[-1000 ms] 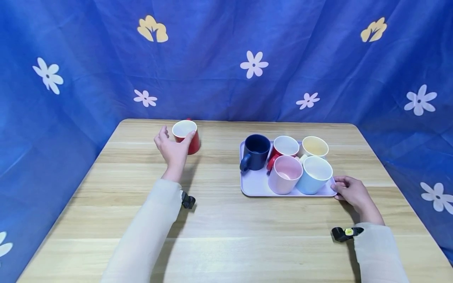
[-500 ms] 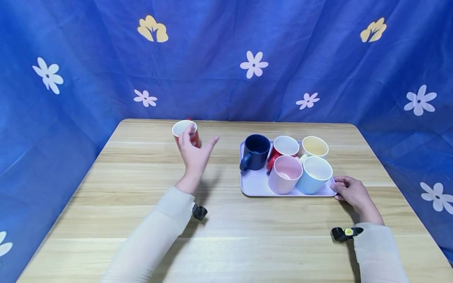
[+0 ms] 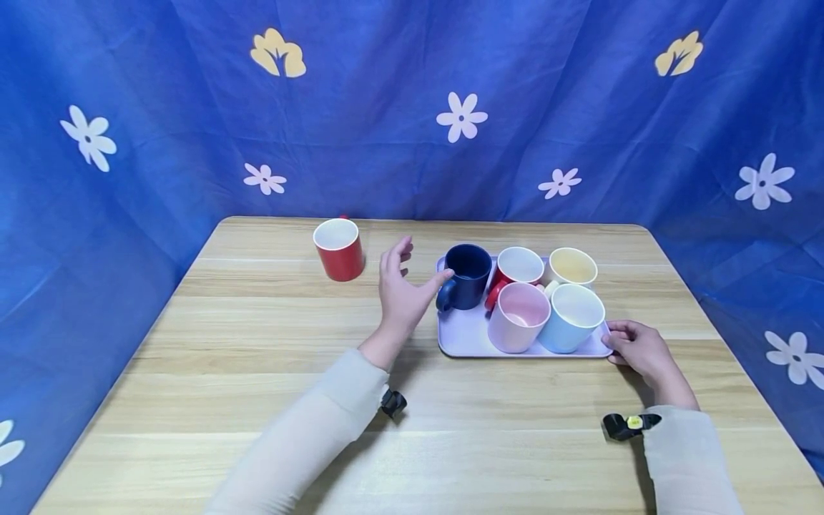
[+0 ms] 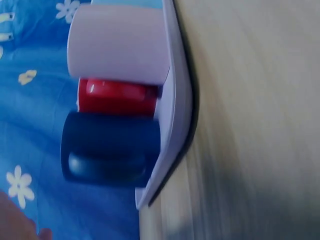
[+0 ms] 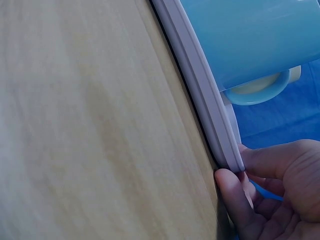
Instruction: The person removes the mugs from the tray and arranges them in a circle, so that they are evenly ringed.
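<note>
In the head view my left hand [image 3: 405, 290] is just left of the dark blue mug [image 3: 468, 277], fingers spread, its thumb tip near that mug's rim and handle; whether it touches cannot be told. The mug stands on a lilac tray [image 3: 465, 342] with a red mug [image 3: 518, 266], a cream one [image 3: 572, 267], a pink one [image 3: 518, 322] and a light blue one [image 3: 569, 322]. My right hand [image 3: 644, 355] pinches the tray's right front corner; the right wrist view shows thumb and fingers [image 5: 232, 192] at its rim. Only part of my left hand [image 4: 17, 225] shows in the left wrist view.
Another red mug [image 3: 341, 254] stands upright at the back left of the wooden table [image 3: 489, 458], its handle turned to the back. A blue curtain [image 3: 386, 107] with flower prints hangs behind the table's back edge.
My left hand has left the separate red mug and moved right to beside the dark blue mug. The red mug stays where it stood. My right hand and the tray have not moved.
</note>
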`<state>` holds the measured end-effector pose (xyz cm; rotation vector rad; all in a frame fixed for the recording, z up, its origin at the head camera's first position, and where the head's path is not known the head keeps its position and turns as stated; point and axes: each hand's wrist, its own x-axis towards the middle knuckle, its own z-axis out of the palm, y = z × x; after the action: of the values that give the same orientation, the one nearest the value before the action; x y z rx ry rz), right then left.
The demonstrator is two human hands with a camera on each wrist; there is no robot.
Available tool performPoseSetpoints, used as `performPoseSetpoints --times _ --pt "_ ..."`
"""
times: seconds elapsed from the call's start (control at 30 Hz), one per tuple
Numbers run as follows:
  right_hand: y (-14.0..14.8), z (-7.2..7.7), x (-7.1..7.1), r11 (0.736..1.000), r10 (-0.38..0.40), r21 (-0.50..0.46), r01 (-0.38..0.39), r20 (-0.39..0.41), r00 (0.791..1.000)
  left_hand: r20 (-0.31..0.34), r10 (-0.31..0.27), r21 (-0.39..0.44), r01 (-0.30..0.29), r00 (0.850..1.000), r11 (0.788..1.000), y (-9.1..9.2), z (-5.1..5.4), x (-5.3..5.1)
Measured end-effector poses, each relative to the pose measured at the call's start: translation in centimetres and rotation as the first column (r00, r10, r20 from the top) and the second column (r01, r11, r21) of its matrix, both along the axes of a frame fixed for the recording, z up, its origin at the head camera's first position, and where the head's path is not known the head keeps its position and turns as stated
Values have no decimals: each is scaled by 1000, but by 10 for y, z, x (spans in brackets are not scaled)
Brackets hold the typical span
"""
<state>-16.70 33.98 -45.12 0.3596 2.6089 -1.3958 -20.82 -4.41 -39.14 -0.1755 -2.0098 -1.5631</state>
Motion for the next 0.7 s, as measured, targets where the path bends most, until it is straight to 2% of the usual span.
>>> performPoseSetpoints --times 0.13,0.33,0.57,0.7 --pt "-1 1 0 1000 2 4 -2 0 1000 -2 -44 -31 44 999 999 14 -1 5" --pt "0 0 0 1000 -5 6 5 6 1000 36 -123 -70 125 992 990 36 -2 14" --pt "0 0 0 1000 -9 9 9 9 1000 65 -197 -175 206 978 963 55 -8 22" --pt "-1 0 0 1000 -8 11 8 5 1000 125 -219 -214 242 968 946 64 -12 26"
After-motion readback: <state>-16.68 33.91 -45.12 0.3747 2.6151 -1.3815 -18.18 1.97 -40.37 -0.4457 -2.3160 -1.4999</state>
